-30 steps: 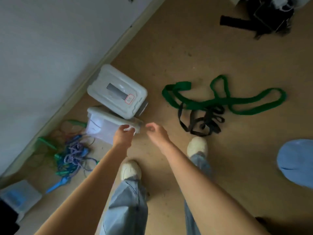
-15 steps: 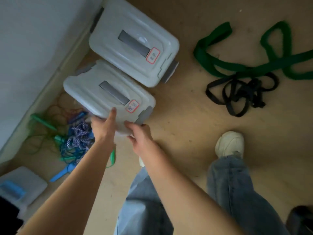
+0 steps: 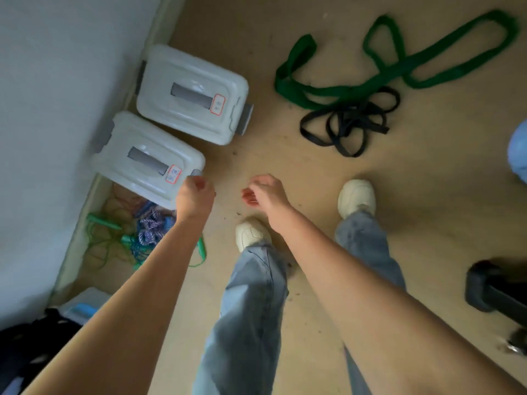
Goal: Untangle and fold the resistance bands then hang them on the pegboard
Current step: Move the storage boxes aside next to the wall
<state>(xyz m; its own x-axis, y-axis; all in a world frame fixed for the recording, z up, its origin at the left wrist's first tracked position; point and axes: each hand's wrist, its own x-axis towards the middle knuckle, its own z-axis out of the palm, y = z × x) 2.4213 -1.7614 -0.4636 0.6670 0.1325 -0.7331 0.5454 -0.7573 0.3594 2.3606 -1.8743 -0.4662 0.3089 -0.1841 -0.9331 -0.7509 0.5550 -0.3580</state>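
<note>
Task not begun: green band (image 3: 396, 72) and black band (image 3: 349, 124) lie tangled far right; left hand (image 3: 194, 198) and right hand (image 3: 266, 192) loosely curled, empty.

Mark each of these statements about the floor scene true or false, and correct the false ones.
1. The green resistance band lies on the floor. True.
2. The right hand grips the black band. False: it holds nothing, and the black band lies far off, tangled against the green one.
3. Two lidded plastic boxes sit side by side near the wall. True.
4. The left hand is by the nearer box's corner. True.
5. The skipping ropes hang on a pegboard. False: they lie heaped on the floor.
</note>
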